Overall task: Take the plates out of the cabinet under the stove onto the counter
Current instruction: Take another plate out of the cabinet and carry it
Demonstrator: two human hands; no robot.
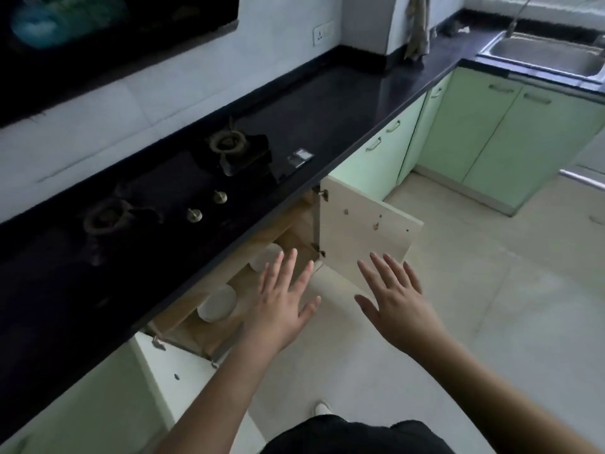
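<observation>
The cabinet under the stove stands with both doors swung out. Inside it I see a white plate stack at the near left and another white plate farther in, partly hidden by the counter edge. My left hand hovers flat, fingers spread, in front of the opening, just right of the near plates. My right hand is also spread and empty, over the lower edge of the right cabinet door. Neither hand touches a plate.
The black counter carries a two-burner stove with two knobs. The left cabinet door juts out near my left forearm. A steel sink sits at the far right. Green cabinets line the corner; pale tile floor lies below.
</observation>
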